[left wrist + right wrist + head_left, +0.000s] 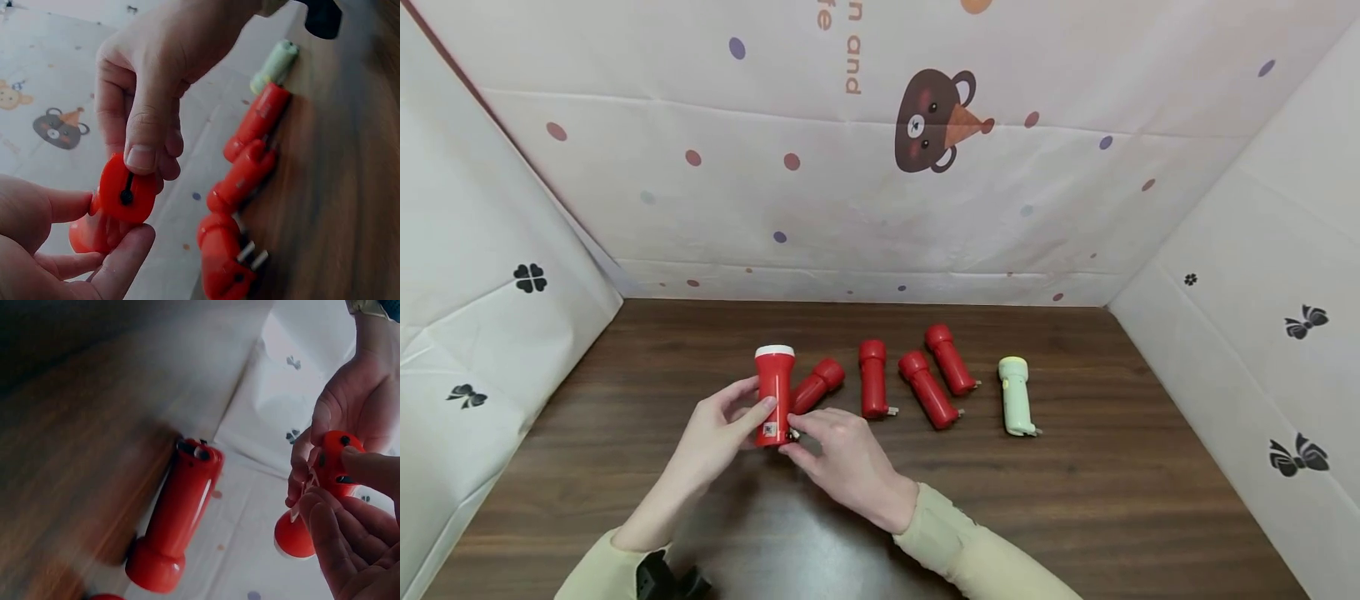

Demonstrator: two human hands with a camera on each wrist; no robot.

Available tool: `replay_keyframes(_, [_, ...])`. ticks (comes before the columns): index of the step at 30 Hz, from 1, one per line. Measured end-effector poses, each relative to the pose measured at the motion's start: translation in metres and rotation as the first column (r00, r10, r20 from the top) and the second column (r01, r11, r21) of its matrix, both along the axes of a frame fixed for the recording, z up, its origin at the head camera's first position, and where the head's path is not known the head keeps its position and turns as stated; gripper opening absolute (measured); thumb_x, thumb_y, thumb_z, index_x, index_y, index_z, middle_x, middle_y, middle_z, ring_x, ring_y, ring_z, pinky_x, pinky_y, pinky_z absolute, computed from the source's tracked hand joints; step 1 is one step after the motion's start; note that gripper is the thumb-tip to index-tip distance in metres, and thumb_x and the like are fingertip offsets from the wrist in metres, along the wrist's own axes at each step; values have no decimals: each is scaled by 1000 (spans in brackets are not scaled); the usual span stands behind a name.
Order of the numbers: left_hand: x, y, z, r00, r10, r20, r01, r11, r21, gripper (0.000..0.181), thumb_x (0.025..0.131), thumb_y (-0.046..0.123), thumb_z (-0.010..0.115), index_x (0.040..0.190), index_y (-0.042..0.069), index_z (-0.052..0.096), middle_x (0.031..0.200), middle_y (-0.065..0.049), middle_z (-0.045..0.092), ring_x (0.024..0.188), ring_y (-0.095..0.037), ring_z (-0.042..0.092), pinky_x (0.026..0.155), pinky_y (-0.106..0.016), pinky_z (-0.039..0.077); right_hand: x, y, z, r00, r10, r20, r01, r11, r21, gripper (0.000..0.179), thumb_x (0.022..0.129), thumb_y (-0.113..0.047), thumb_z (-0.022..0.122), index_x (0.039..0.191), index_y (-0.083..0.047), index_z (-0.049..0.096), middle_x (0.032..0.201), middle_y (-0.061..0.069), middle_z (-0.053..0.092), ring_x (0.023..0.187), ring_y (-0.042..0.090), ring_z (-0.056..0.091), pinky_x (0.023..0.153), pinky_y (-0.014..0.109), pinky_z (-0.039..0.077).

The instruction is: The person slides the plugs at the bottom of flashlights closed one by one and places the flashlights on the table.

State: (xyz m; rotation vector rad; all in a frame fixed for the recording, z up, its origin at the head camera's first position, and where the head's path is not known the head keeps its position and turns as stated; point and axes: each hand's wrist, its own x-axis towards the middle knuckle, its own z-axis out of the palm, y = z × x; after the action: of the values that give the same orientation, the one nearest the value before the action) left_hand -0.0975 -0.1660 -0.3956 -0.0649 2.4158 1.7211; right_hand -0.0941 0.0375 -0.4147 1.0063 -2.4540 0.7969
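A red flashlight with a white rim stands nearly upright above the table, its head up. Round its body the left hand curls, thumb across the front near a small label. The right hand pinches the lower end, close to the metal plug prongs. In the left wrist view, the right thumb presses the edge of the red base, which has a black slot. Right beside the held one lies another red flashlight, partly covered by the hands.
More red flashlights lie to the right, one with prongs sticking out, then two slanted ones. A pale green flashlight lies farthest right. Printed white sheets enclose the brown wooden table at the back and sides.
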Motion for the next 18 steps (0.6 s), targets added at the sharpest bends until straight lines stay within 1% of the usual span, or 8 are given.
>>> replay_keyframes(4, [0,-8,-8,1000,1,12,0,1000,-22,63,103,25,68,155,-2,44,145,-30,61,107,-25,77,76,-26,66,1,-8,-1,998,-14,54,9,996,93,32,90,-22,84,119,-10,79,104,0,84,91,8,78,89,24,62])
replay_keyframes(8, [-1,-18,-14,1000,-5,21,6,997,-73,66,103,28,68,155,-5,43,145,-31,61,108,-26,77,74,-26,66,2,-19,1,995,-31,97,11,981,196,31,94,-24,81,122,-10,78,107,-1,83,92,6,78,91,22,62])
replay_keyframes(11, [-1,-25,-17,1000,-9,29,12,993,-117,66,103,29,67,154,-6,44,143,-31,62,106,-24,77,72,-25,64,2,-26,0,992,-32,125,1,970,242,31,95,-25,80,123,-11,78,106,-1,83,89,4,77,88,19,61])
replay_keyframes(14, [-1,-31,-20,999,-12,42,18,989,-146,66,103,28,68,153,-7,44,142,-31,62,104,-22,76,71,-24,64,2,-33,-1,987,-35,157,-7,965,262,32,95,-26,80,123,-11,78,104,-2,83,84,3,75,84,17,61])
replay_keyframes(18, [0,-37,-24,998,-18,67,28,988,-155,66,103,27,68,153,-9,43,143,-33,60,103,-22,76,72,-26,65,1,-42,-5,980,-42,195,-17,956,292,29,95,-27,80,120,-13,78,94,-4,82,74,1,67,75,13,57])
